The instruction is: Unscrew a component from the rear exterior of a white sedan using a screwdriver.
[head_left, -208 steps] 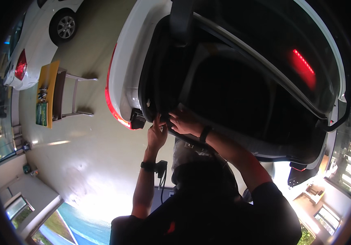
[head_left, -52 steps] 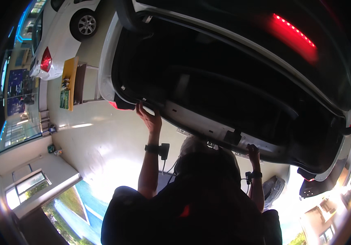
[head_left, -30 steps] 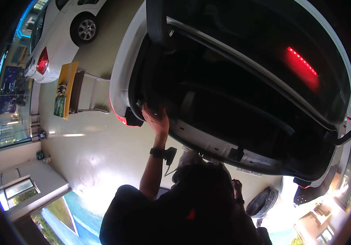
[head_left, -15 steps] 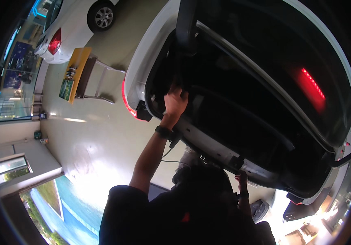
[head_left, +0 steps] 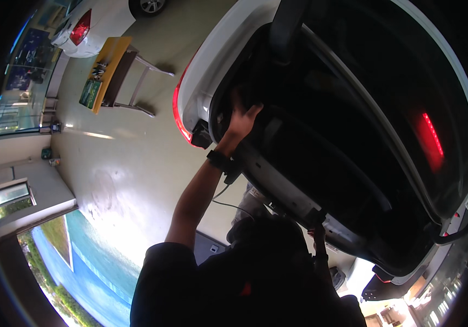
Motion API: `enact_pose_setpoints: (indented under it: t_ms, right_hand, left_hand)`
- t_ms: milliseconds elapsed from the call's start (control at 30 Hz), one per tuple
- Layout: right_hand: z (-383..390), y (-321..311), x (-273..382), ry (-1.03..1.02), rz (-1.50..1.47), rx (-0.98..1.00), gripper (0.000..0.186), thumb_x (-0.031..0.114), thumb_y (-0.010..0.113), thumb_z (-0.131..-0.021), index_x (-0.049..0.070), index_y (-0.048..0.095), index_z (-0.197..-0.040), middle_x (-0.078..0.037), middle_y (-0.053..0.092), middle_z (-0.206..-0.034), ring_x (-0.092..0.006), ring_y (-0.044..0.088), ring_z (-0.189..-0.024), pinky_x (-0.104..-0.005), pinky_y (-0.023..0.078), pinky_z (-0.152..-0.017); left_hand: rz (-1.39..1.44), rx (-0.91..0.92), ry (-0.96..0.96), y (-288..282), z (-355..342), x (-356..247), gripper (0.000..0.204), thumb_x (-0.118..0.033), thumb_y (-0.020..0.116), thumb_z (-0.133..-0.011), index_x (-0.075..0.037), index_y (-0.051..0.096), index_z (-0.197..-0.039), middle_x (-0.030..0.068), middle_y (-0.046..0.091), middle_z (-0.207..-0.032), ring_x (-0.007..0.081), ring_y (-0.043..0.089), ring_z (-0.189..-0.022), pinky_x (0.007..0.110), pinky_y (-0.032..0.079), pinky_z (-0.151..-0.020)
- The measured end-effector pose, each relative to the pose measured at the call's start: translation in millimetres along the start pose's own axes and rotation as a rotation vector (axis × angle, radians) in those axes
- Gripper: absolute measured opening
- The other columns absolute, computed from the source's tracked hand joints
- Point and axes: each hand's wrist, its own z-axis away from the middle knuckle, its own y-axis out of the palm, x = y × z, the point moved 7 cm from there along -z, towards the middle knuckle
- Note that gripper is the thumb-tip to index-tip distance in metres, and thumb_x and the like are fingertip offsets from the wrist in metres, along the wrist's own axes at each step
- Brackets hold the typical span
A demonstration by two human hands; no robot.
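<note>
The open trunk [head_left: 321, 158] of a white car [head_left: 206, 71] lies in front of me, its inside very dark. My left hand [head_left: 242, 121] reaches over the trunk's left rim, open, with the thumb stretched to the right and the fingers pointing into the dark. I see nothing held in it; the fingertips fade into shadow. My right hand [head_left: 316, 235] is low at the trunk's rear sill [head_left: 285, 188], near the latch. It is small and dark there, so its grip does not show.
A dark hinge arm [head_left: 287, 35] rises at the trunk's left. The raised lid carries a lit red light strip [head_left: 432, 133]. Farther left stand a yellow-topped folding table [head_left: 115, 54] with tools and a green box [head_left: 90, 92], and another white car [head_left: 100, 27]. A cable [head_left: 228, 204] hangs near my left wrist.
My left hand has opened from a curled shape, its thumb and fingers now apart. The view has shifted, moving the trunk slightly rightward in the picture. My right hand stays by the sill.
</note>
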Motion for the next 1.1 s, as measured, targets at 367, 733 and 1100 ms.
enact_pose_setpoints:
  t_ms: [367,733,1100]
  right_hand:
    - [7.6,-12.3,-6.0,-0.104,-0.160,-0.240,0.024,0.018,0.056,-0.080,0.007,0.053,-0.101,-0.005,0.057,-0.071,-0.0132,0.057,-0.054,-0.0247,0.048,-0.044]
    - [-1.9,-14.4,-6.3,-0.170,-0.204,-0.274,0.014,0.003,0.055,-0.074,0.006,0.053,-0.087,-0.005,0.055,-0.065,-0.0128,0.053,-0.044,-0.0217,0.043,-0.033]
    - [-12.2,-16.3,-17.9,-0.068,-0.241,-0.264,0.012,0.007,0.058,-0.074,0.010,0.054,-0.086,-0.003,0.056,-0.060,-0.0131,0.054,-0.044,-0.0237,0.043,-0.033]
  left_hand:
    - [-0.468,0.011,0.313,43.4,2.4,-21.9,0.077,-0.005,0.051,-0.069,-0.002,0.010,-0.135,0.0225,0.014,-0.137,0.0377,0.017,-0.127,0.045,0.015,-0.104]
    - [-1.274,-0.027,0.257,94.0,-9.5,30.3,0.085,-0.016,0.048,-0.074,0.013,-0.012,-0.127,0.0436,0.000,-0.126,0.0613,0.008,-0.116,0.066,0.019,-0.092]
    - [-0.897,-0.045,0.380,60.8,2.9,-12.9,0.077,-0.025,0.056,-0.077,0.010,0.010,-0.128,0.0335,0.015,-0.129,0.0487,0.020,-0.118,0.057,0.022,-0.096]
